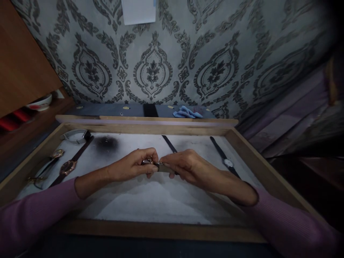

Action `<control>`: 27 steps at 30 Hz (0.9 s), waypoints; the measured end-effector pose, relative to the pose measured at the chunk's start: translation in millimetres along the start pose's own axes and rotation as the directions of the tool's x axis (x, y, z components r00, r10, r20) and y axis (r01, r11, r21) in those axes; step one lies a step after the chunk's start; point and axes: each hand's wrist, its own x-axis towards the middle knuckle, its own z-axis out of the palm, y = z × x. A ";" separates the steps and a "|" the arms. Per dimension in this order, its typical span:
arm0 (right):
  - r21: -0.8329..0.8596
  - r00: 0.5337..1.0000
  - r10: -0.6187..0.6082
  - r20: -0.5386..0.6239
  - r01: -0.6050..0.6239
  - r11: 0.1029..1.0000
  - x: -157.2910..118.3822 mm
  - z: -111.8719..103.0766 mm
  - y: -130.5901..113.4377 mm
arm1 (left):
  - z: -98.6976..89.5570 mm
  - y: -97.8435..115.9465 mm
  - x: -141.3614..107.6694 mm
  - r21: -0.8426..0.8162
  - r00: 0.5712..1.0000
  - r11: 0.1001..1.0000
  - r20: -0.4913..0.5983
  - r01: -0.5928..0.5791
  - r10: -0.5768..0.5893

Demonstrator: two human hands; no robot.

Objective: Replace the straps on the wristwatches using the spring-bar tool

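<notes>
Over the middle of the wooden tray, both hands meet on one wristwatch (147,162). My left hand (138,161) is closed around its shiny case, thumb and fingers pinching it near the strap end. My right hand (189,165) is closed on the watch's strap (163,167), right beside the case. The fingers cover much of the watch, so its dial is hard to see. Partly behind my right hand lies a thin dark strap (170,143) on the tray's white lining.
The wooden tray (166,229) also holds a brown-strapped watch (68,167), a gold-toned watch (57,154) and a silver watch (76,136) at left, and a black-strapped watch (228,163) at right. Behind its rear edge lies a blue cloth (186,112). A bowl (40,103) sits on a shelf.
</notes>
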 end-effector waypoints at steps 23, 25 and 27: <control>-0.053 1.000 0.002 0.012 -0.001 0.999 -3.2 1.9 3.1 | 2.4 -2.2 0.9 0.009 0.998 0.999 -0.040 0.048 -0.048; -0.043 1.000 -0.005 0.019 0.006 0.999 -2.8 1.8 2.7 | 2.9 -1.8 1.0 0.023 0.998 0.999 -0.037 0.049 -0.048; -0.038 1.000 -0.007 0.028 0.008 0.999 -2.4 1.6 2.3 | 3.2 -1.8 1.1 0.043 0.998 0.998 -0.035 0.048 -0.047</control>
